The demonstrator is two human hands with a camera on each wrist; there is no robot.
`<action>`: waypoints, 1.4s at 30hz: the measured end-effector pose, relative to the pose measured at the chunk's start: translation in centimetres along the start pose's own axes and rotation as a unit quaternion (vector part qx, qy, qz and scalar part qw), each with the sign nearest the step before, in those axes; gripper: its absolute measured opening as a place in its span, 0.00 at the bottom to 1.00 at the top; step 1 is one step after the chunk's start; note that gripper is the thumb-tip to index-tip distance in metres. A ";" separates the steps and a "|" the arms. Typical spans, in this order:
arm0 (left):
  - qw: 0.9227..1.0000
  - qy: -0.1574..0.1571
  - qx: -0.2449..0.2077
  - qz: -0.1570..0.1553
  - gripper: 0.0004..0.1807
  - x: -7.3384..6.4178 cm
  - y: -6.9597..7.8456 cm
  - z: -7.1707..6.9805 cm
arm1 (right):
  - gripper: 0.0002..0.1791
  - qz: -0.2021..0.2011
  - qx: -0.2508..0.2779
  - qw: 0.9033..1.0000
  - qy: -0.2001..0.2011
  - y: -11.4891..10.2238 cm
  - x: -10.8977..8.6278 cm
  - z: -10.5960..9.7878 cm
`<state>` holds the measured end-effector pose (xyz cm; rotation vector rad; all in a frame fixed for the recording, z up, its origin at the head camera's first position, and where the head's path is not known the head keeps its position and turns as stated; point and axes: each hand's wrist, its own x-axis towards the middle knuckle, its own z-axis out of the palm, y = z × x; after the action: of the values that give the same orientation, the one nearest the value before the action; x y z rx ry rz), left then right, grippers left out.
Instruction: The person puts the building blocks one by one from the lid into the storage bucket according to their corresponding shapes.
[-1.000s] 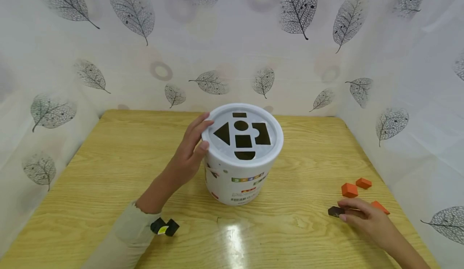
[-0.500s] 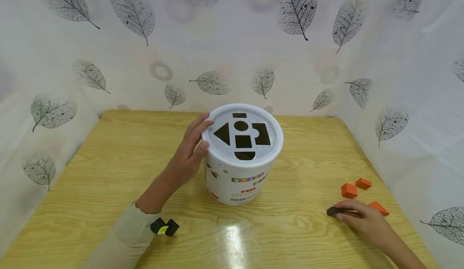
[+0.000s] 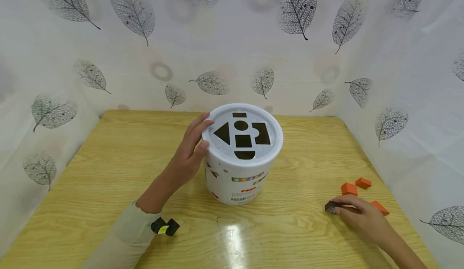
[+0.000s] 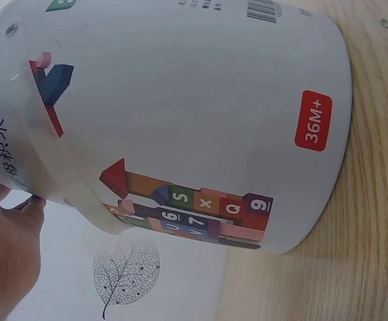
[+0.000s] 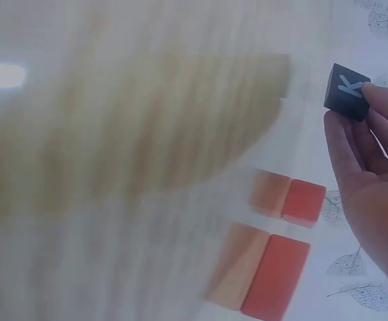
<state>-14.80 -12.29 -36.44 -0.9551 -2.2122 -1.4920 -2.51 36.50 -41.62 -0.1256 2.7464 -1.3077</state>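
Note:
My left hand (image 3: 187,156) grips the rim of a white bucket (image 3: 232,180) from the left side, fingers and thumb at the lid's edge. The bucket stands upright in the middle of the table. Its lid (image 3: 222,150) has cut-out holes: a triangle, a circle, a square and other shapes. At the right, my right hand (image 3: 366,220) pinches a small black block (image 3: 330,207) between thumb and fingers. In the right wrist view a white letter K shows on this block (image 5: 348,92). An orange cube (image 3: 349,189) lies just beyond the right hand.
A smaller orange block (image 3: 363,183) lies behind the cube. An orange wedge-shaped block (image 3: 380,208) is partly hidden behind the right hand. The wooden table (image 3: 290,228) is bordered by a leaf-patterned white curtain (image 3: 235,59). A black device (image 3: 165,226) sits at the left wrist.
My right hand has shifted slightly left with the black block, which has turned in the fingers. The left hand and the bucket stay in place.

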 end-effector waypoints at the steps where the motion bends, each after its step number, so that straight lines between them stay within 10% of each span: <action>1: 1.000 -0.001 0.000 -0.001 0.33 0.0 0.0 0.0 | 0.17 -0.005 0.002 1.000 0.001 -0.3 0.2 0.0; 42: 1.000 0.006 -0.007 0.010 0.34 0.1 -0.1 0.1 | 0.17 -0.102 -0.010 0.994 0.047 -16.6 8.8 -3.5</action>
<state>-14.92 -12.19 -36.49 -0.9659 -2.1802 -1.5021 -11.10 27.68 -26.97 -0.3639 2.8914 -1.3651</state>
